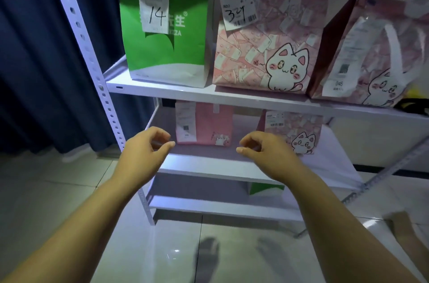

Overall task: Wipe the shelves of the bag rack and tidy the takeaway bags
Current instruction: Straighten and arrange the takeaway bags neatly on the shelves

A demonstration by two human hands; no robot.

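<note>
A white metal rack fills the view. On its upper shelf (162, 91) stand a green paper bag marked 14 (167, 50), a pink cat bag marked 34 (267, 50) and a second pink cat bag (371, 55) turned at an angle. The middle shelf (209, 169) carries a plain pink bag (204, 125) and a smaller cat bag (299, 131) at the back. My left hand (148, 145) and my right hand (262, 145) hover in front of the middle shelf, fingers loosely curled, holding nothing. No cloth is in view.
A dark blue curtain (34, 62) hangs left of the rack's perforated upright (92, 62). A green bag (267, 188) shows on the lowest shelf. Pale floor tiles (58, 178) lie below, and something yellow and black (415, 101) sits at the upper shelf's right end.
</note>
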